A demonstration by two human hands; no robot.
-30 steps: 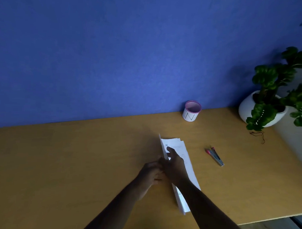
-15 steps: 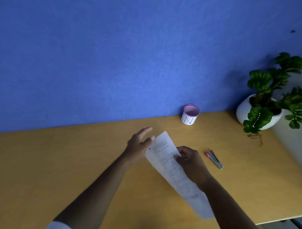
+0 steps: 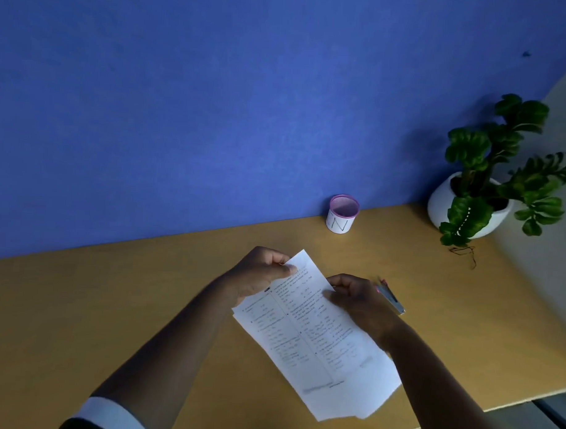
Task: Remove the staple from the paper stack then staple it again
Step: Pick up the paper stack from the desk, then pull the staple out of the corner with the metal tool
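Observation:
A stack of white printed sheets, the paper stack (image 3: 316, 337), is held slanted above the wooden desk (image 3: 111, 304), text side up. My left hand (image 3: 260, 271) pinches its far top corner between thumb and fingers. My right hand (image 3: 359, 300) grips the stack's right edge near the top. The sheets fan slightly apart at the lower end. A small stapler (image 3: 392, 298) with a pink and grey body lies on the desk just right of my right hand, partly hidden by it. No staple can be made out.
A pink-rimmed white cup (image 3: 341, 214) marked N stands against the blue wall. A white pot with a green plant (image 3: 474, 201) sits at the back right corner. The desk's front edge runs close under the paper's lower end.
The paper has been lifted off the desk and turned face up. My left hand went from open beside it to pinching its top corner; my right hand shifted to the right edge.

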